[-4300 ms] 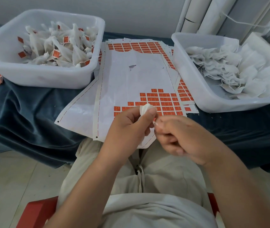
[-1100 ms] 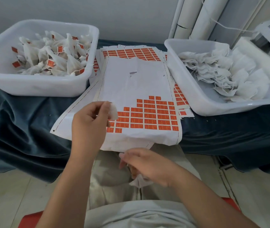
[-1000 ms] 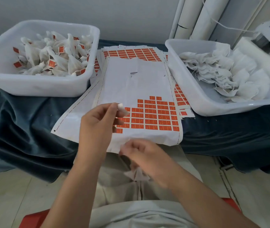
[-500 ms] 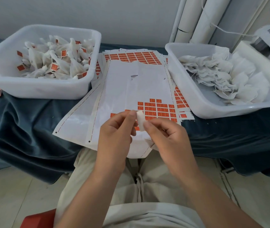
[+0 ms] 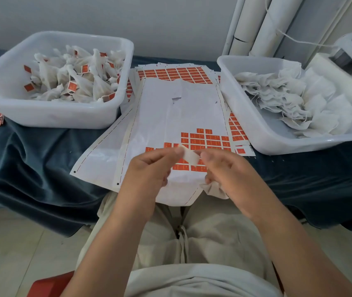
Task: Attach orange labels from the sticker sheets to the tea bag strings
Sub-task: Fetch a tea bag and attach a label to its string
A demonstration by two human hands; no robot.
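My left hand [image 5: 149, 168] pinches a small label [image 5: 189, 156], white back showing, over the near end of the sticker sheet [image 5: 170, 116]. My right hand [image 5: 228, 170] touches the label's other end with its fingertips, and a white tea bag [image 5: 213, 188] hangs from its curled lower fingers. Several rows of orange labels [image 5: 209, 139] remain on the sheet just beyond my hands. The tea bag's string is too thin to make out.
A white bin [image 5: 53, 116] at the left holds tea bags with orange labels. Another white bin [image 5: 256, 133] at the right holds plain tea bags [image 5: 288, 97]. More sticker sheets [image 5: 170, 73] lie under the top one. Dark blue cloth [image 5: 31, 157] covers the table. White tubes [image 5: 267, 24] stand behind.
My right hand picked a tea bag up from my lap and rose to meet my left hand. Both hands now hold the peeled label between them over the sheet.
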